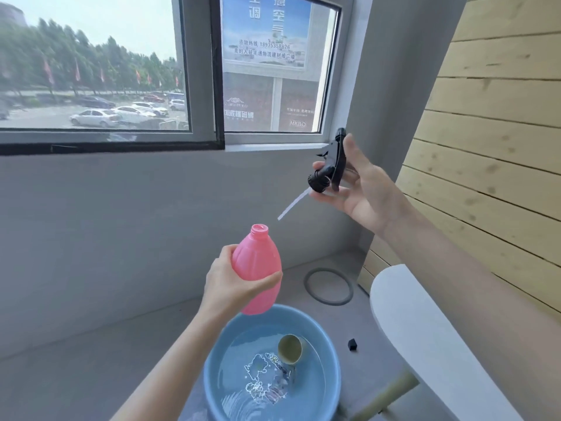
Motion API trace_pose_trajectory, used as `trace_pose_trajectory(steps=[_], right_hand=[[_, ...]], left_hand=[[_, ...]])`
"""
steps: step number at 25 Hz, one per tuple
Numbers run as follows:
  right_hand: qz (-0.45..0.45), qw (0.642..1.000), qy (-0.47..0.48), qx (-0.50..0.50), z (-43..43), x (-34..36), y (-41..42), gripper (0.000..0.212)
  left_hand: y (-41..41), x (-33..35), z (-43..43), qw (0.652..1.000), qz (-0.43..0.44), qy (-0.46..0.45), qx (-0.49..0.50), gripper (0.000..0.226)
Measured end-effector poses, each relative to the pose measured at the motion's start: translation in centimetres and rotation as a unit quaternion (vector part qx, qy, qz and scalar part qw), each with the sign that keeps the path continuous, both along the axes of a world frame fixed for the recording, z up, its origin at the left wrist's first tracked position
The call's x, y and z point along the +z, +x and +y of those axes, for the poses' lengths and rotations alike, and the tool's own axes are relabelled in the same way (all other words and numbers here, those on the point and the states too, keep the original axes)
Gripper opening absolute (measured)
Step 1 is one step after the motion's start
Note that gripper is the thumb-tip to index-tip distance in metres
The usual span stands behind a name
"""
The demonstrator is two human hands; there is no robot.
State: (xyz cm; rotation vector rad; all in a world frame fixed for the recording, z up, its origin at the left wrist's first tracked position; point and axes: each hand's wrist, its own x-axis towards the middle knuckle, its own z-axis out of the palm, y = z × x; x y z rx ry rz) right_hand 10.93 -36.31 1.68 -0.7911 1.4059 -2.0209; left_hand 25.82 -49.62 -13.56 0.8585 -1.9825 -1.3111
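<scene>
My left hand (232, 282) grips a pink plastic bottle (258, 262) round its belly, upright, with its threaded neck open at the top. My right hand (361, 189) holds a black trigger sprayer head (329, 164) up and to the right of the bottle; the fingers curl round its collar and the thumb lies along its back. A thin clear dip tube (293, 205) hangs from the sprayer and points down-left toward the bottle mouth, apart from it. Below the bottle sits a blue basin (331, 354) with water.
A small olive cup (290, 349) lies tipped in the basin's water. On the grey floor lie a grey ring (306, 287) and a small black cap (352, 344). A white rounded tabletop (425, 338) juts in at the right. A grey wall and window stand ahead, wood panelling on the right.
</scene>
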Motion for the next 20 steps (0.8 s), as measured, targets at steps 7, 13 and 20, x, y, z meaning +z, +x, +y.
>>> trace_pose_trajectory(steps=[7, 13, 20], right_hand=[[-0.012, 0.999, -0.046, 0.024, -2.9, -0.1, 0.2, 0.015], [0.078, 0.996, 0.018, 0.033, -3.6, -1.6, 1.0, 0.014], [0.104, 0.994, 0.024, -0.013, -3.3, -1.2, 0.8, 0.014]], left_hand=[[-0.1, -1.6, -1.6, 0.999, -0.021, -0.023, 0.018, 0.088], [0.2, -2.8, -1.2, 0.999, -0.025, -0.031, 0.025, 0.09], [0.0, -3.6, -0.9, 0.999, -0.019, -0.003, 0.041, 0.087]])
